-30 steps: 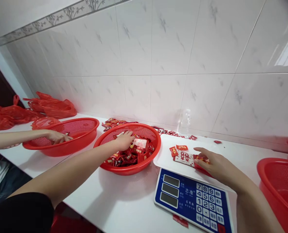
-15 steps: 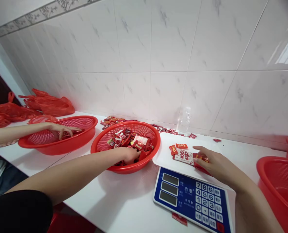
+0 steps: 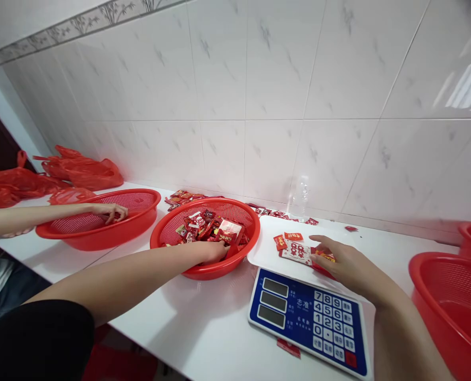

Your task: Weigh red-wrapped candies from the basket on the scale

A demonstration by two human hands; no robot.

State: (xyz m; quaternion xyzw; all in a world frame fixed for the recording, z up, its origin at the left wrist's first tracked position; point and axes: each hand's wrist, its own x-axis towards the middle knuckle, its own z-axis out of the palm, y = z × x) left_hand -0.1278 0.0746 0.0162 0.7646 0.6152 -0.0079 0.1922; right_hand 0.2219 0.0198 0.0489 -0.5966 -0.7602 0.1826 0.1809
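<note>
My left hand [image 3: 214, 252] reaches into the middle red basket [image 3: 243, 214], fingers down among several small red candy packets [image 3: 207, 228] near its front rim; whether it grips one is hidden. My right hand [image 3: 344, 264] rests on the white pan of a blue-faced scale [image 3: 310, 315], fingertips on a red and white packet [image 3: 299, 251] and other small red packets [image 3: 282, 242] lying there.
Another person's hand [image 3: 110, 211] is inside a second red basket [image 3: 100, 225] at the left. Red plastic bags [image 3: 77, 169] lie by the wall. More red baskets [image 3: 450, 296] stand at the right. A clear bottle [image 3: 300, 198] and loose packets [image 3: 183, 197] sit along the tiles.
My left hand drew back from the far side of the middle basket to its near rim. My right hand stayed on the scale's packets. The other person's hand shifted inside the left basket.
</note>
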